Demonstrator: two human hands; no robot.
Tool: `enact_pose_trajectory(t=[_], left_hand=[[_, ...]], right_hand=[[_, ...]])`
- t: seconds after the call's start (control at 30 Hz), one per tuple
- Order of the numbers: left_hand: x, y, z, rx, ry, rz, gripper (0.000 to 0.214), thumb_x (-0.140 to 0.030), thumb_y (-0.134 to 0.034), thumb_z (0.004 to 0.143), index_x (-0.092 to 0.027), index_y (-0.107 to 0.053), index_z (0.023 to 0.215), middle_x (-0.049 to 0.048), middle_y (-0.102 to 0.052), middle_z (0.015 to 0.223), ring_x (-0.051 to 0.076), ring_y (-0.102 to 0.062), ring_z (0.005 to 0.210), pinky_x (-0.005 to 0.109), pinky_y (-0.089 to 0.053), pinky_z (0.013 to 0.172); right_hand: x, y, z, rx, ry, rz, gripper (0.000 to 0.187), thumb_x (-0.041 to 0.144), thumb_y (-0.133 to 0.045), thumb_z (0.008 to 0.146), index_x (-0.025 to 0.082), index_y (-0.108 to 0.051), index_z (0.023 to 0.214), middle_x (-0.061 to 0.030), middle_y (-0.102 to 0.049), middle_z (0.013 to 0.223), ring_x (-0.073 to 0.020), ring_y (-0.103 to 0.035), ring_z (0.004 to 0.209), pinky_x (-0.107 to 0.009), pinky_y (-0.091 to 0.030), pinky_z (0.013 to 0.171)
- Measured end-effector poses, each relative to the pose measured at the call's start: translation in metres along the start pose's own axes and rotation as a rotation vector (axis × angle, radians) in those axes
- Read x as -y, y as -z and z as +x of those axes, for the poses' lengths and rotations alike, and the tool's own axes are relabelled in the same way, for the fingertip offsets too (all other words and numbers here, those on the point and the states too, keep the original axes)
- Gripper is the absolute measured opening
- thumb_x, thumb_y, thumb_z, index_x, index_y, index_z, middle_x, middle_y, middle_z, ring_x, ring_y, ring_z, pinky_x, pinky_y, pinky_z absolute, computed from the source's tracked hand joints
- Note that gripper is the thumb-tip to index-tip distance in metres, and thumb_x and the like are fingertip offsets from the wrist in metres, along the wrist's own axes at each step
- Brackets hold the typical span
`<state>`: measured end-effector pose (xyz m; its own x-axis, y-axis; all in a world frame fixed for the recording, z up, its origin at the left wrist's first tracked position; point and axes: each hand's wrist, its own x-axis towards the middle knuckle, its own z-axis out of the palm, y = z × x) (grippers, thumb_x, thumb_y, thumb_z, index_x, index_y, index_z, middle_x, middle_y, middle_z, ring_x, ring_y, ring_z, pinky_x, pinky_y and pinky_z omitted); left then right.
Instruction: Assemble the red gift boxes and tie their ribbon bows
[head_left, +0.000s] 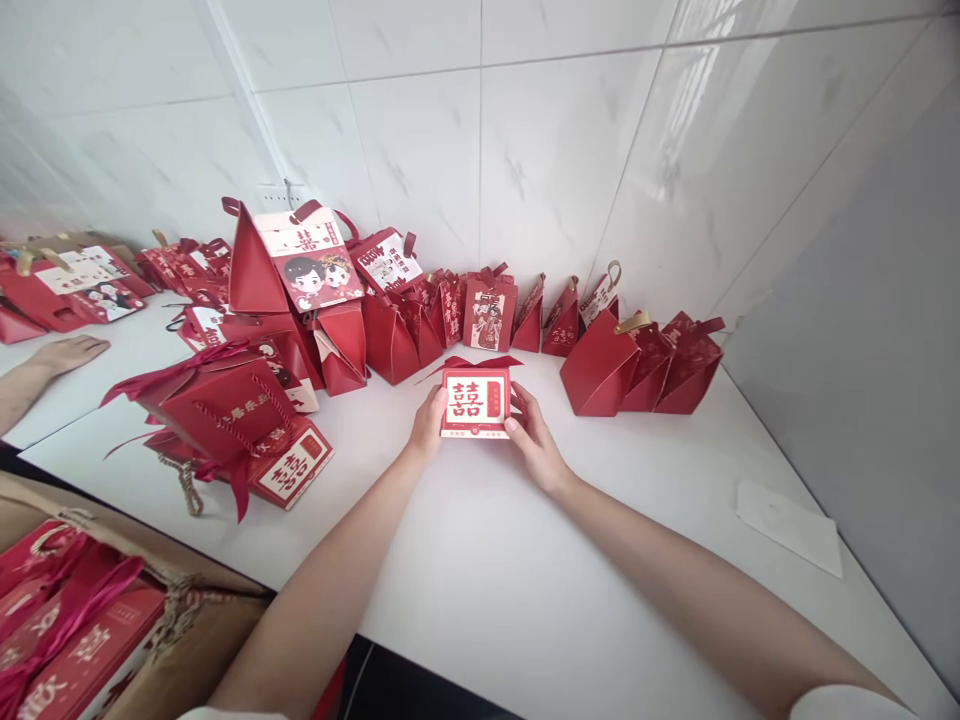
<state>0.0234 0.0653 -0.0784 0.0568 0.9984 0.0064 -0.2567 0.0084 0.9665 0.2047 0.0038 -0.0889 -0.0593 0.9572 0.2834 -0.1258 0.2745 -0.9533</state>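
Between my two hands is a small red-and-white gift box (475,402) with a red double-happiness character on its front and a dark red ribbon on top. My left hand (429,422) grips its left side. On the other side, my right hand (535,440) holds the box with the thumb at its lower right corner and fingers behind the edge. Directly behind it stands a red gift box with a printed figure (489,314), among a row of folded red boxes (600,365) along the wall.
At the left, red gift boxes with ribbons and rope handles (232,410) are stacked. An open carton (217,600) of red boxes sits at lower left. Another person's hand (71,352) rests on the table's far left. A white sheet (787,525) lies at right.
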Motion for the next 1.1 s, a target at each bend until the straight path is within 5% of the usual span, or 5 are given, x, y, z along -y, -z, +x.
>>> enact_pose_trajectory(t=[0.3,0.6,0.73,0.97,1.1], left_hand=[[-0.002,0.004,-0.001,0.001,-0.017,0.008,0.061,-0.067,-0.057,0.077,-0.015,-0.067,0.106,0.0088,-0.076,0.095,0.03,-0.07,0.097,0.04,-0.053,0.09],[-0.004,-0.014,-0.008,0.095,-0.156,0.35,0.065,-0.054,-0.065,0.08,-0.022,-0.055,0.136,0.0069,-0.068,0.123,0.027,-0.065,0.11,0.039,-0.047,0.102],[-0.009,-0.021,-0.017,0.215,-0.162,0.409,0.069,-0.054,-0.061,0.083,-0.027,-0.044,0.144,0.0045,-0.067,0.124,0.026,-0.066,0.105,0.038,-0.049,0.097],[-0.006,-0.015,-0.012,0.149,-0.094,0.318,0.064,-0.058,-0.051,0.086,-0.026,-0.048,0.141,0.0046,-0.06,0.136,0.028,-0.062,0.113,0.037,-0.056,0.085],[0.003,-0.009,-0.006,0.078,-0.179,0.302,0.061,-0.06,-0.046,0.087,-0.019,-0.06,0.13,0.006,-0.063,0.132,0.029,-0.056,0.123,0.039,-0.049,0.099]], right_hand=[[0.005,-0.003,-0.001,0.119,0.052,0.02,0.077,0.048,-0.062,0.087,0.032,-0.022,0.151,-0.0078,-0.026,0.159,-0.0268,-0.048,0.131,-0.047,-0.043,0.107],[-0.004,0.008,0.009,-0.342,0.223,-0.419,0.11,0.05,-0.081,0.065,0.027,-0.018,0.152,-0.0165,-0.027,0.153,-0.0341,-0.037,0.136,-0.05,-0.046,0.101],[-0.002,0.01,0.006,-0.262,0.281,-0.519,0.112,0.052,-0.081,0.066,0.028,-0.016,0.154,-0.0147,-0.031,0.153,-0.0349,-0.032,0.139,-0.054,-0.034,0.111],[0.001,0.008,0.006,-0.118,0.097,-0.166,0.069,0.055,-0.05,0.093,0.032,-0.023,0.152,-0.0042,-0.032,0.157,-0.0238,-0.035,0.142,-0.047,-0.03,0.117],[0.006,0.007,0.007,-0.004,0.076,-0.149,0.062,0.056,-0.044,0.095,0.035,-0.027,0.151,0.0035,-0.026,0.16,-0.021,-0.027,0.146,-0.043,-0.025,0.12]])
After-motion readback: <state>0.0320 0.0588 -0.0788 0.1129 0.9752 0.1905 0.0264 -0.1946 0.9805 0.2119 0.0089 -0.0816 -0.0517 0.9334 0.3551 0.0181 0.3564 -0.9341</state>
